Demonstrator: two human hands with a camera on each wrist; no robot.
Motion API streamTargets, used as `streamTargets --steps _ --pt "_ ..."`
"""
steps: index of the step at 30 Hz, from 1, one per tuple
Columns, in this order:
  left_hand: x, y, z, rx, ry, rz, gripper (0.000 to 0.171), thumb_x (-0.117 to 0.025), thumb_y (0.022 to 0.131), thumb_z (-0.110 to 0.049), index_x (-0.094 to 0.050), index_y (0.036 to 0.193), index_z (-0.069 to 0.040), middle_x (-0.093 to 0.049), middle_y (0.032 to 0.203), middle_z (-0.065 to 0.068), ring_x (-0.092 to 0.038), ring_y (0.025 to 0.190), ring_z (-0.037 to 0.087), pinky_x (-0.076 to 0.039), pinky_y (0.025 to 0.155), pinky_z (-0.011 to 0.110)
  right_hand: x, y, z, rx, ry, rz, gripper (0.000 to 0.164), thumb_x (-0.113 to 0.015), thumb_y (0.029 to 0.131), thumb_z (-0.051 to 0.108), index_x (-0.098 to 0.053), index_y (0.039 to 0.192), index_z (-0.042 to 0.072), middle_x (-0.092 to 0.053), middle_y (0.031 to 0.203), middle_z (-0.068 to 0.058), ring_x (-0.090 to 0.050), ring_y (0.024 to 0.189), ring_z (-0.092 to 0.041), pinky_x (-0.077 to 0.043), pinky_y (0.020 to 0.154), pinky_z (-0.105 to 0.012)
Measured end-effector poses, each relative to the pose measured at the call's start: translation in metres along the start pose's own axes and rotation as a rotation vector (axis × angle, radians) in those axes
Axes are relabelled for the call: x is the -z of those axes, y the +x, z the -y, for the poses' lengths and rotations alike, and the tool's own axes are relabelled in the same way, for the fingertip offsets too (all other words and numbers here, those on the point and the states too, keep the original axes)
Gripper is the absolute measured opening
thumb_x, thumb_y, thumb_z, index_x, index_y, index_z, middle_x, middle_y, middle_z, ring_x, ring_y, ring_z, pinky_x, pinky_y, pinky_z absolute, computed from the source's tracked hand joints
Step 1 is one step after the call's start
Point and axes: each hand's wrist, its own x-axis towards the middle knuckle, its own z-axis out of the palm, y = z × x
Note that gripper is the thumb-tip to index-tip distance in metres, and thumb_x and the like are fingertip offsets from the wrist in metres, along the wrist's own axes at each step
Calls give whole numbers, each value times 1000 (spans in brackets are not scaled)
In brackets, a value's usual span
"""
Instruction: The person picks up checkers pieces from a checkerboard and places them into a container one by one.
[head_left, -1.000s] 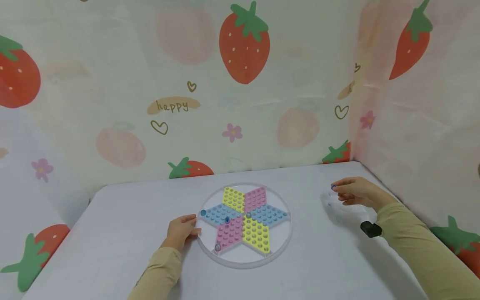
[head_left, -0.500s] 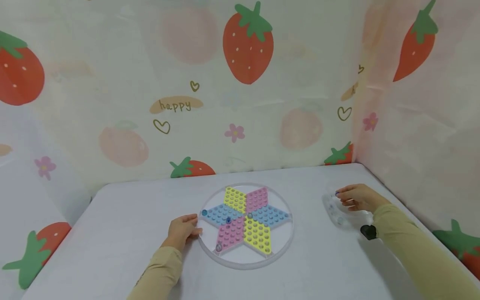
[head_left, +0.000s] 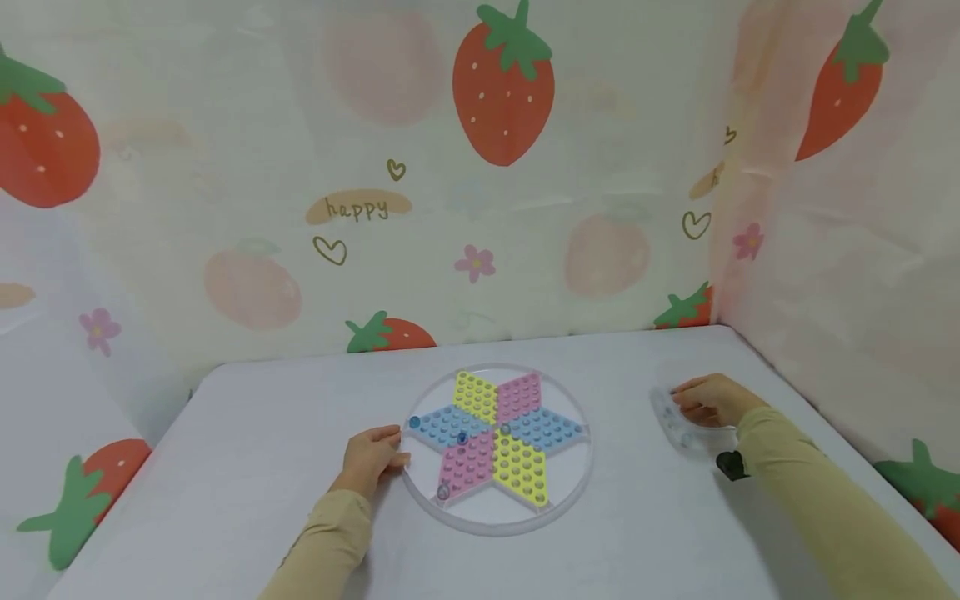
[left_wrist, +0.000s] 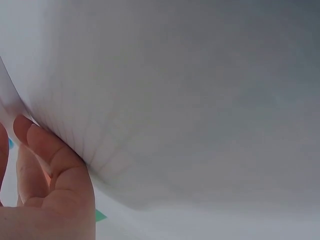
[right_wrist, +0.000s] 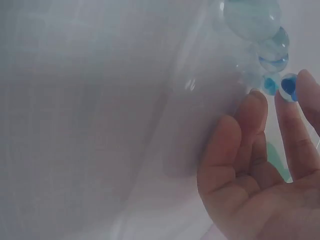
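Observation:
A round Chinese checkers board (head_left: 498,530) with a star of yellow, pink and blue hole fields lies mid-table in the head view. Several marbles sit in it, among them a dark blue marble (head_left: 462,437) and a clear one (head_left: 443,492) near the front point. My left hand (head_left: 370,457) rests against the board's left rim with relaxed fingers. At the right, my right hand (head_left: 712,400) reaches into a clear plastic tray (head_left: 667,425). In the right wrist view its thumb and a finger pinch a clear marble with a blue core (right_wrist: 288,87).
Several clear and bluish marbles (right_wrist: 252,19) lie in the tray near the right fingertips. A dark object (head_left: 731,466) is at the right wrist. Strawberry-print cloth (head_left: 502,92) stands behind and to the right of the white table (head_left: 225,467).
My right hand has come down and slightly toward me, into the tray, with the marble. The left hand stays at the board's rim. The head view has shifted slightly.

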Motion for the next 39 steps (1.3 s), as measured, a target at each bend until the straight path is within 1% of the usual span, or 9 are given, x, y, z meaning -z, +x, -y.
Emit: streamTargets --steps 4,11,15,24,27,31,34,36,39 --pt "-1 1 1 4 18 -9 54 -68 79 13 -54 131 7 -53 135 21 -56 60 8 -45 56 21 -2 1 -1 16 -88 -6 21 -61 95 12 -66 112 1 -58 78 0 -56 71 -15 -46 69 -30" --pt "-1 1 1 -10 -23 7 55 -67 79 15 -53 132 9 -50 136 23 -61 80 13 -49 61 20 -3 2 1 5 -95 -18 14 -62 95 15 -69 103 6 -59 77 -1 -56 68 -15 -46 66 -30" --pt "0 0 2 -10 -16 4 54 -66 80 14 -53 132 9 -50 136 22 -59 70 8 -47 59 19 -3 2 1 4 -85 -2 15 -62 95 16 -68 104 5 -60 78 -2 -56 69 -16 -47 68 -30" --pt "-2 1 0 -12 -6 7 51 -66 82 11 -53 132 9 -51 137 24 -59 73 12 -49 60 20 11 -10 6 103 -107 71 54 -62 96 27 -47 135 -7 -62 101 -8 -60 85 -18 -50 76 -35" --pt "-3 3 0 -5 -3 4 50 -66 83 11 -54 132 7 -51 137 24 -58 69 11 -48 60 20 15 -19 12 142 -104 75 58 -60 97 29 -42 138 -8 -62 105 -8 -60 87 -18 -49 78 -35" --pt "-3 4 1 -11 0 3 52 -66 82 11 -54 132 7 -50 138 24 -56 65 9 -46 59 20 14 -30 21 177 -42 84 53 -60 97 27 -47 136 -6 -63 100 -4 -61 84 -16 -50 76 -33" --pt "-2 3 0 -12 0 2 52 -66 81 12 -53 132 7 -51 137 23 -56 64 9 -46 58 20 11 -37 28 196 35 99 27 -61 97 24 -63 118 7 -63 91 0 -62 79 -13 -51 73 -30" --pt "-1 1 0 -9 1 3 52 -66 81 12 -54 132 7 -51 137 23 -56 64 9 -46 58 20 9 -41 32 211 80 109 9 -61 97 22 -67 104 19 -63 87 2 -62 76 -11 -51 70 -27" --pt "-1 0 0 -7 3 6 53 -67 81 12 -53 132 7 -50 137 24 -56 64 9 -46 59 20 7 -46 38 238 112 120 9 -60 98 21 -65 92 26 -63 86 2 -63 75 -11 -51 69 -26"
